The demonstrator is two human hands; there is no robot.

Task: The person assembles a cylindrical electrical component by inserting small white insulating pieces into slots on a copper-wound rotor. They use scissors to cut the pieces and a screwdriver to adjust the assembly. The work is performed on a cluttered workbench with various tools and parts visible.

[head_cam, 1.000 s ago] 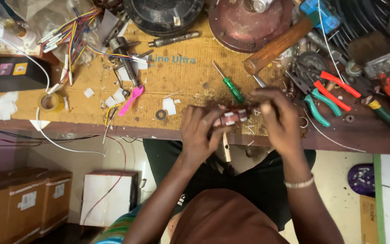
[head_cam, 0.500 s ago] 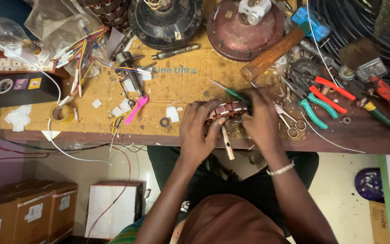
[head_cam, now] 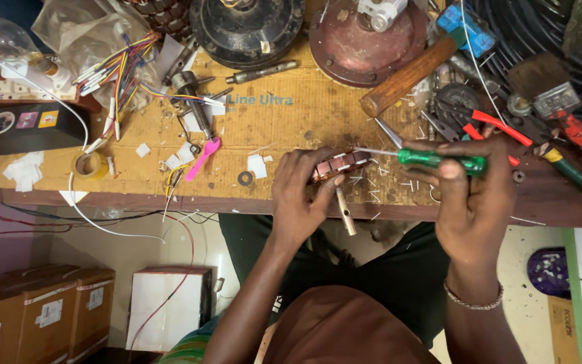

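My left hand [head_cam: 302, 194] grips a small copper-wound motor armature [head_cam: 340, 164] at the near edge of the workbench, its metal shaft [head_cam: 345, 211] pointing down toward me. My right hand [head_cam: 474, 195] holds a green-handled screwdriver [head_cam: 439, 160] level, with the thin blade [head_cam: 375, 152] reaching left to the armature's end. Both hands sit over the brown cardboard sheet [head_cam: 284, 121] covering the bench.
A wooden-handled hammer [head_cam: 409, 74], red and green pliers [head_cam: 500, 128] and a brush [head_cam: 547, 87] lie at right. Two round motor housings [head_cam: 247, 27] stand at the back. Coloured wires [head_cam: 119, 74], a pink tool [head_cam: 203, 158], a tape roll [head_cam: 91, 164] and a washer [head_cam: 245, 178] lie at left. Cardboard boxes [head_cam: 35, 310] sit on the floor.
My right hand has left the armature and picked up the green screwdriver, now pointing its tip at the armature. The left hand keeps its hold; the view has shifted closer.
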